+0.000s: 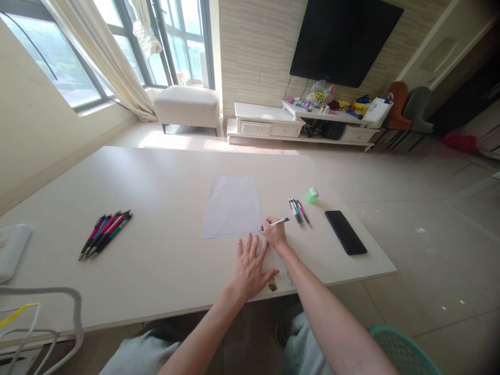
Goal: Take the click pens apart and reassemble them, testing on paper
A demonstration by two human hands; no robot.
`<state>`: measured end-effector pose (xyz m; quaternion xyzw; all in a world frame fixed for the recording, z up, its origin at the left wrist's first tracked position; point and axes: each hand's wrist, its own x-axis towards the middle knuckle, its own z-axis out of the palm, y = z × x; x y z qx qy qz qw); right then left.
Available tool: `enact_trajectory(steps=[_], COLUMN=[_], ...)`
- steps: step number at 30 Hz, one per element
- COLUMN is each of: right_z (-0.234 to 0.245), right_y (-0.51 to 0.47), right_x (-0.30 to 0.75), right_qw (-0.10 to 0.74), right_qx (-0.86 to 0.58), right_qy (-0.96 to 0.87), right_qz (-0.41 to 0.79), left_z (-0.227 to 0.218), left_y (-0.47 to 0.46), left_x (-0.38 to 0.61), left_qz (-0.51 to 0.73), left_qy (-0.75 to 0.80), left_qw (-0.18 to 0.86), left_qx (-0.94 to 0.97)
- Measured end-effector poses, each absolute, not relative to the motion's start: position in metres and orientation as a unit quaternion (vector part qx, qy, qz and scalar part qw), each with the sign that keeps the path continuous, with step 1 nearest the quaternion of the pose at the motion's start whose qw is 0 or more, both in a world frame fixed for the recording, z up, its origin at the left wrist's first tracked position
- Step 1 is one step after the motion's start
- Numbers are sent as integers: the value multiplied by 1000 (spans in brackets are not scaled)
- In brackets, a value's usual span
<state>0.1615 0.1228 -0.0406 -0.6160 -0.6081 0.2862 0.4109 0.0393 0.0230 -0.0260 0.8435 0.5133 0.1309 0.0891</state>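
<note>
A white sheet of paper (233, 205) lies on the white table (164, 271), with a faint line of marks along its near edge. My right hand (274, 233) grips a white pen (279, 222) with a dark end, its tip at the paper's near right corner. Flat on the table, fingers spread, my left hand (250, 265) has its fingertips at the paper's near edge. A small cartoon sticker (272, 284) is beside the left thumb. Several pens (299, 212) lie side by side to the right of the paper.
A bundle of several coloured pens (105, 234) lies at the left. On the right are a green and white small container (312, 195) and a black phone (346, 232). A white device (13, 250) and cables (78, 312) occupy the left edge. A teal basket (402, 349) stands on the floor.
</note>
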Motion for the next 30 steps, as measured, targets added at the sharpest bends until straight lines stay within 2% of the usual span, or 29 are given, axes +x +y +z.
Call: enact_trajectory(steps=[30], right_z=[-39], right_y=[121], right_x=[161], right_qw=[429], right_qx=[-604], right_qy=[-604], right_qz=[295], left_z=[-29], left_y=[22], left_x=[40], left_qz=[117], left_qy=[517], left_qw=[60], left_qx=[846])
